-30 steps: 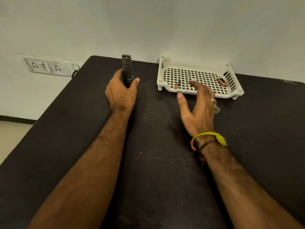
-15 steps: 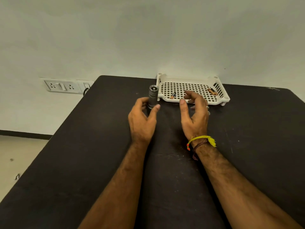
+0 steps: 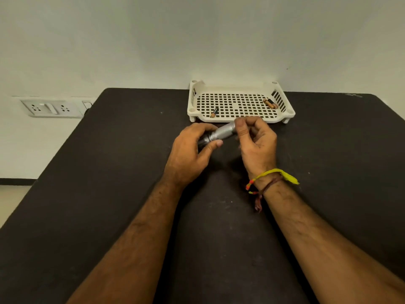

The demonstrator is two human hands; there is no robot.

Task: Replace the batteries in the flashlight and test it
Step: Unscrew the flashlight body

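Observation:
A silver metal flashlight point(image 3: 222, 132) is held tilted above the black table point(image 3: 109, 172), just in front of the white tray. My left hand point(image 3: 192, 150) grips its lower left end. My right hand point(image 3: 256, 141) pinches its upper right end with thumb and fingers. Both ends are hidden by the fingers. The perforated white tray point(image 3: 241, 118) holds one battery point(image 3: 214, 112) at its front left and two batteries point(image 3: 270, 103) lying together at its back right.
The table's far edge meets a plain wall. A wall socket panel point(image 3: 51, 108) sits off the table's left side. A yellow thread band point(image 3: 274, 175) circles my right wrist. The floor shows at the lower left.
My left hand lifted the flashlight from standing upright, tipped it sideways and carried it right. My right hand closed on its other end.

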